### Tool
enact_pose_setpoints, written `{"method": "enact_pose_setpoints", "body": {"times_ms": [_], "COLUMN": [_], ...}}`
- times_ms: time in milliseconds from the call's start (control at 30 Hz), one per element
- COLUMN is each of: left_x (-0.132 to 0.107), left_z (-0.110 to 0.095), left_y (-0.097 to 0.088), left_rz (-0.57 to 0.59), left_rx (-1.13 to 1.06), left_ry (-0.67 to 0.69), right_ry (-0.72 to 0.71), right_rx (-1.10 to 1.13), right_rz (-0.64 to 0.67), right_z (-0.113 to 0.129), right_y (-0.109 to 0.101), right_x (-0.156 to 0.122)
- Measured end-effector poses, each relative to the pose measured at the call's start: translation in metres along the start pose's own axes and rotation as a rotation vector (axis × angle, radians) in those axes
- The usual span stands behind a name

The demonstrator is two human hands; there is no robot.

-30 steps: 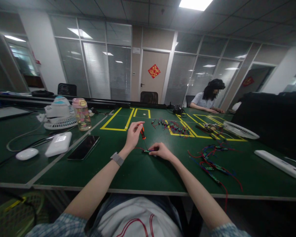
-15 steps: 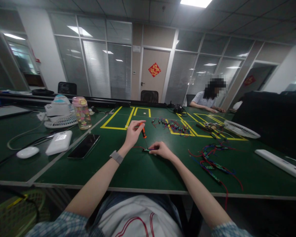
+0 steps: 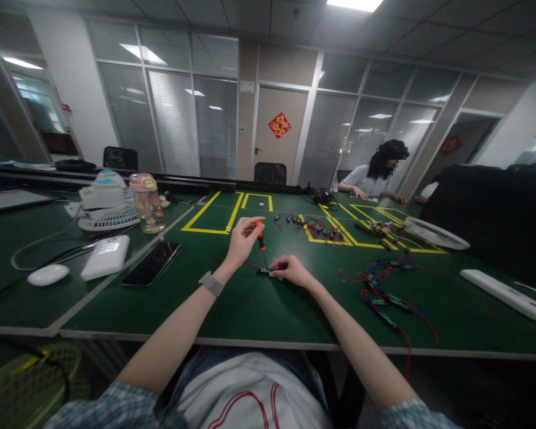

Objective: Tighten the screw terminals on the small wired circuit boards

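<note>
My left hand (image 3: 243, 241) is closed around the handle of an orange and black screwdriver (image 3: 261, 242). The screwdriver stands nearly upright, and its thin shaft reaches down to a small green circuit board (image 3: 263, 271) on the table. With fingers pinched, my right hand (image 3: 291, 270) holds the right end of that board against the tabletop. A red wire (image 3: 252, 264) runs off the board's left side. Whether the tip sits in a screw is too small to tell.
Wired boards (image 3: 379, 292) lie to the right, and a pile of more (image 3: 324, 229) sits farther back. On the left are a phone (image 3: 152, 264), a white box-shaped device (image 3: 106, 257), a bottle (image 3: 147, 204) and a fan (image 3: 105, 205). A co-worker (image 3: 375, 173) sits at the far right.
Both hands stay at the board. The screwdriver handle appears slightly turned and a little more upright in my left fingers. The co-worker's arm and head have shifted a little.
</note>
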State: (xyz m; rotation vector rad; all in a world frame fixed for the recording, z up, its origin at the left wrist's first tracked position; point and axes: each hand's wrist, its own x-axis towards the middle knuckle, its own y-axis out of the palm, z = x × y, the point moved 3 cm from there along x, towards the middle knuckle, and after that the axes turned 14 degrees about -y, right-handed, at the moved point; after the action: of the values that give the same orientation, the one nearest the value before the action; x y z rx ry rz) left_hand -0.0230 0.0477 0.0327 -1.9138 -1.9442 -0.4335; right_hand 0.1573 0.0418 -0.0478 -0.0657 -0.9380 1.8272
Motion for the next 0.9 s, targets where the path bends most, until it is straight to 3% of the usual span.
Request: {"method": "enact_pose_setpoints", "body": {"times_ms": [500, 900], "left_x": [0.003, 0.002], "left_z": [-0.0006, 0.0011], "left_y": [-0.0004, 0.0006], "left_rz": [0.078, 0.052], "left_rx": [-0.075, 0.007], "left_ry": [-0.061, 0.044], "right_ry": [-0.018, -0.034], "right_rx": [0.019, 0.01], "right_rz": [-0.005, -0.002], "right_z": [-0.0042, -0.007], "right_y": [0.0011, 0.0007], "right_x": [0.0, 0.0009]}}
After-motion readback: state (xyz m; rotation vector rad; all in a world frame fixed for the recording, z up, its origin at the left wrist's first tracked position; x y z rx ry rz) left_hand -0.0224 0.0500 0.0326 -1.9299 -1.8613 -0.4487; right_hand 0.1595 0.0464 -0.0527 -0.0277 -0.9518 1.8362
